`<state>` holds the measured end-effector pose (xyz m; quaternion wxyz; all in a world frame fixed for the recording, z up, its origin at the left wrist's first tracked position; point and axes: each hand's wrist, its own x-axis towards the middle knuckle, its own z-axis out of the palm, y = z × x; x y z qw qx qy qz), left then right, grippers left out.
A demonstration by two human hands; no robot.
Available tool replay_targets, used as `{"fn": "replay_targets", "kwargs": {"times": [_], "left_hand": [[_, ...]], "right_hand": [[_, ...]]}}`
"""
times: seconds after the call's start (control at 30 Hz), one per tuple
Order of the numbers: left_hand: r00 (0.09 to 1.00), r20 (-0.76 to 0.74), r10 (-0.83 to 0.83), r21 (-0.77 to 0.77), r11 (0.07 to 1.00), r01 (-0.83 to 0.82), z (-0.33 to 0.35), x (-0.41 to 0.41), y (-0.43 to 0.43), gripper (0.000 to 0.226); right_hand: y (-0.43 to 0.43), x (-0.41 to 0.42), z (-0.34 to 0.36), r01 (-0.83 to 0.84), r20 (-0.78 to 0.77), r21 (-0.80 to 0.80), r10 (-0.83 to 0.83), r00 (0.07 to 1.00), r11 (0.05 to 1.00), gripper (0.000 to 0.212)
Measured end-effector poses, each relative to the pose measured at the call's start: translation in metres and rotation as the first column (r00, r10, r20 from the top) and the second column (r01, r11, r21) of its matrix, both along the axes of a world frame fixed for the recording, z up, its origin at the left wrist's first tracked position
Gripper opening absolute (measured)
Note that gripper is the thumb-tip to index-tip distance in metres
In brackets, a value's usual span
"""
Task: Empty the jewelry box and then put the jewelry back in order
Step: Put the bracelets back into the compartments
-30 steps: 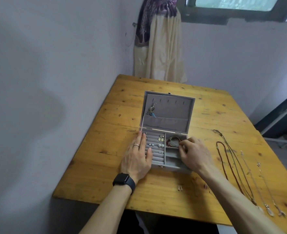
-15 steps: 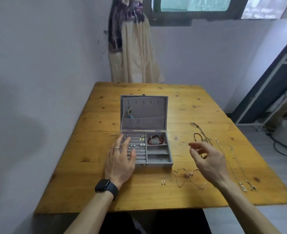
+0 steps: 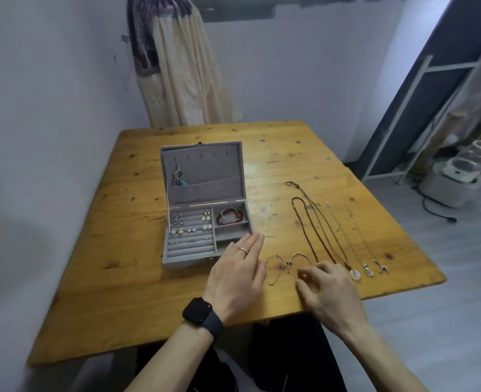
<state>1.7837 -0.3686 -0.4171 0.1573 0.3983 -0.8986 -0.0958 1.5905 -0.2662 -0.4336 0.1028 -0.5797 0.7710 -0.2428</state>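
On the wooden table (image 3: pixel 149 292), just right of the open grey jewelry box (image 3: pixel 188 258), a thin chain (image 3: pixel 273 278) is laid in loose loops between the two hands. The right hand (image 3: pixel 329 292) is held over the chain's nearer end with its fingers curled in toward the thumb. Whether the chain is actually pinched cannot be told, since the links are too fine to make out there. The left hand (image 3: pixel 236 275) is spread flat with straight fingers and nothing grasped, its fingertips over the box's front right corner. Contact with the box cannot be confirmed.

The box is judged far from emptied. Earrings (image 3: pixel 190 230) are seated in the padded rolls, a red bead bracelet (image 3: pixel 231 217) is coiled in the far right compartment, and a pendant (image 3: pixel 178 176) is hung at the lid pocket. Several necklaces (image 3: pixel 318 241) are laid side by side further right, apart from the chain.

The chain is judged very light, limp and quick to tangle. It is best pinched at its clasp or small bead and lifted rather than dragged. The earrings are likely stiff, tiny and easily dropped, so each should be taken by its body and drawn straight out of its slot. The bracelet's beads appear hard, so a finger could be hooked through its loop. The box itself may slide, so a steadying hand on its front wall is advisable.
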Motion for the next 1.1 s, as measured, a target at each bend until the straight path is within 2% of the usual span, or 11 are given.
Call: {"fn": "replay_targets", "kwargs": {"times": [0.1, 0.2, 0.4, 0.57, 0.67, 0.77, 0.9, 1.1], "left_hand": [[0.998, 0.063, -0.013, 0.035, 0.999, 0.010, -0.006, -0.001, 0.001, 0.059], [0.999, 0.053, -0.004, 0.042, 0.999, 0.002, -0.010, 0.001, 0.002, 0.057], [0.999, 0.039, 0.003, 0.080, 0.997, -0.007, -0.013, 0.001, 0.004, 0.061], [1.000, 0.010, 0.008, 0.098, 0.995, -0.009, -0.014, 0.000, 0.003, 0.061], [1.000, 0.000, 0.004, 0.118, 0.993, -0.004, -0.014, 0.001, 0.003, 0.061], [0.999, -0.042, -0.008, 0.156, 0.988, 0.015, -0.010, 0.003, 0.002, 0.058], [0.996, -0.094, 0.002, 0.143, 0.990, 0.012, -0.003, 0.014, 0.001, 0.053], [0.955, -0.198, 0.220, 0.049, 0.976, -0.214, -0.004, 0.068, -0.012, 0.051]], "right_hand": [[0.009, 0.007, -0.009, 0.002, -0.044, -0.039, -0.003, 0.999, 0.999, 0.029], [0.020, 0.012, -0.018, -0.026, -0.113, -0.090, 0.015, 0.993, 0.996, 0.032], [0.046, 0.005, -0.023, -0.135, -0.191, -0.063, 0.121, 0.974, 0.989, 0.053], [0.053, -0.007, -0.023, -0.228, -0.208, -0.169, 0.191, 0.959, 0.959, 0.026], [0.054, -0.010, -0.020, -0.296, -0.232, -0.182, 0.251, 0.940, 0.938, 0.017], [0.053, -0.014, -0.015, -0.279, -0.119, -0.189, 0.260, 0.958, 0.942, 0.011], [0.039, -0.010, 0.014, -0.112, 0.206, -0.237, 0.163, 0.965, 0.965, 0.009], [-0.018, 0.014, 0.060, -0.030, 0.445, -0.259, 0.147, 0.883, 0.965, 0.005]]}}
